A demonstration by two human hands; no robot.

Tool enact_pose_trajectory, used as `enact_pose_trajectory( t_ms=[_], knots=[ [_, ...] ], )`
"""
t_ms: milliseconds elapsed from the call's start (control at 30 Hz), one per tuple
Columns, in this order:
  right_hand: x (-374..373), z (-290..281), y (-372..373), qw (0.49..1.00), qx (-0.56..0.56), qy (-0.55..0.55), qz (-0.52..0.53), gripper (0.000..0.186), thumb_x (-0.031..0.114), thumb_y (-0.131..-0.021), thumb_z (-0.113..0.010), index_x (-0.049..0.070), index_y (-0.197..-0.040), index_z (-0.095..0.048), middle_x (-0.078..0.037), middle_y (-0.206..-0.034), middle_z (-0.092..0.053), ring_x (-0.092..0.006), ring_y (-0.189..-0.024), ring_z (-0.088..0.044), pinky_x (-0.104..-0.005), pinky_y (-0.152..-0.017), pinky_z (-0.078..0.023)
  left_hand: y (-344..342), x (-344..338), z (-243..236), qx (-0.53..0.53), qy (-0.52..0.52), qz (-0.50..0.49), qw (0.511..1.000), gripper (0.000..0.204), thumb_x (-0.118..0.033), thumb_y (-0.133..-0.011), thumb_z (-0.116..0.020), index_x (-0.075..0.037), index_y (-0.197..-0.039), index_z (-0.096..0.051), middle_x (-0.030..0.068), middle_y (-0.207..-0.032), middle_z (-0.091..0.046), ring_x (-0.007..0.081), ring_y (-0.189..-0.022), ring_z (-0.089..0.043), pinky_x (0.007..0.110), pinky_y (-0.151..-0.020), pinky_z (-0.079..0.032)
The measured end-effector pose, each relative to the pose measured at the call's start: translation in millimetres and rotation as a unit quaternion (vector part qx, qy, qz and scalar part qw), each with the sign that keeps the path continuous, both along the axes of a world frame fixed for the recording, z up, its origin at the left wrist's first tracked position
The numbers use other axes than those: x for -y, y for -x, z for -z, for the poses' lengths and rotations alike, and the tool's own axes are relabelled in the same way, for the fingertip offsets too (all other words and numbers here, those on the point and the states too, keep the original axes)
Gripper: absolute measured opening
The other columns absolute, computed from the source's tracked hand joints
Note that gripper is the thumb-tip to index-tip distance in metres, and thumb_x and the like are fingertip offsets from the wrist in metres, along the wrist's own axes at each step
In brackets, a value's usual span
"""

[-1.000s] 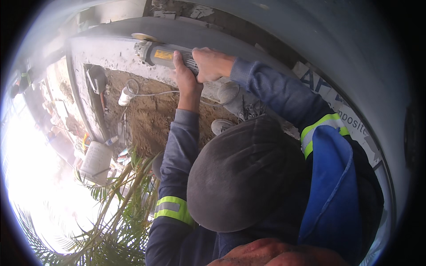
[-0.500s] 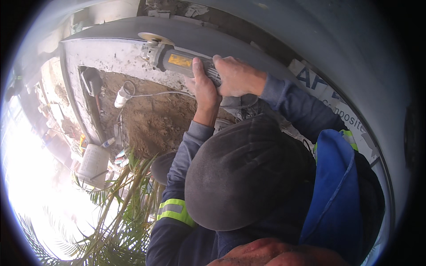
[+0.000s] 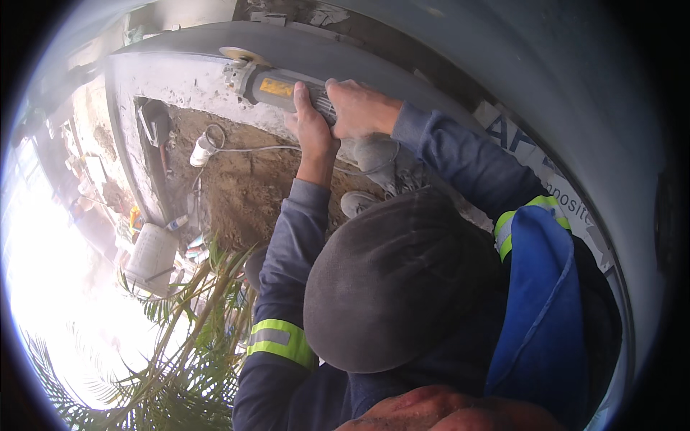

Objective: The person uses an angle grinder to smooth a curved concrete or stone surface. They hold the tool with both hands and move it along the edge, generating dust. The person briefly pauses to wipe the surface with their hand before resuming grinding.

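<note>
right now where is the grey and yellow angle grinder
In the head view the grey and yellow angle grinder is upper centre, gripped by the left hand and right hand, its disc against the pale concrete edge.

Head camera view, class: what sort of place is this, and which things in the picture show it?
Probably an outdoor building site. Both hands press a grey-and-yellow angle grinder against a grey concrete edge, bare brown soil fills the bed below, and green palm fronds grow beside it.
</note>
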State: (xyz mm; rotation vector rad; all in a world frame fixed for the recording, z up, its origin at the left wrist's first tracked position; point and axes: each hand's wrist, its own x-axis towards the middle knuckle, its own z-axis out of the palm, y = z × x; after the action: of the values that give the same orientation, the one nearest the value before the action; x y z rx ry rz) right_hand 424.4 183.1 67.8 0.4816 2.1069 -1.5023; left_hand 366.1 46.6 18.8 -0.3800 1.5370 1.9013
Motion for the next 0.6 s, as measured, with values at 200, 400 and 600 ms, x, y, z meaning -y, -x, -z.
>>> enact_pose_trajectory(
  t_ms=[200,400,600],
  knots=[
    [2,7,13,1.000,-0.014,-0.019,-0.003,0.051,0.010,-0.072,-0.080,-0.015,-0.111,-0.060,-0.037,-0.107,-0.070,-0.0472,-0.105,-0.072,-0.0474,-0.089,-0.060,6,-4,-3,0.001,0.005,-0.027,1.000,0.042,-0.028,-0.108,-0.059,0.006,-0.131,-0.048,0.0146,-0.115,-0.063,0.0196,-0.094,-0.067,0.036,-0.078,-0.060],
    [-4,-3,5,1.000,0.006,-0.016,0.019,0.055,0.013,-0.071,-0.082,-0.012,-0.113,-0.057,-0.039,-0.109,-0.068,-0.0513,-0.110,-0.067,-0.0509,-0.094,-0.057,-7,-13,-8,-0.093,0.053,-0.033,0.994,0.040,-0.026,-0.106,-0.063,0.002,-0.133,-0.053,0.0096,-0.114,-0.066,0.0169,-0.097,-0.066,0.033,-0.084,-0.056],
    [-3,-33,-17,0.999,0.019,-0.015,0.041,0.055,0.014,-0.071,-0.083,-0.011,-0.111,-0.056,-0.039,-0.107,-0.068,-0.0525,-0.109,-0.067,-0.0517,-0.092,-0.056,-33,-18,-37,-0.084,0.071,-0.042,0.993,0.038,-0.024,-0.105,-0.063,0.002,-0.131,-0.054,0.0088,-0.112,-0.065,0.0150,-0.096,-0.064,0.031,-0.082,-0.054]
  ],
)
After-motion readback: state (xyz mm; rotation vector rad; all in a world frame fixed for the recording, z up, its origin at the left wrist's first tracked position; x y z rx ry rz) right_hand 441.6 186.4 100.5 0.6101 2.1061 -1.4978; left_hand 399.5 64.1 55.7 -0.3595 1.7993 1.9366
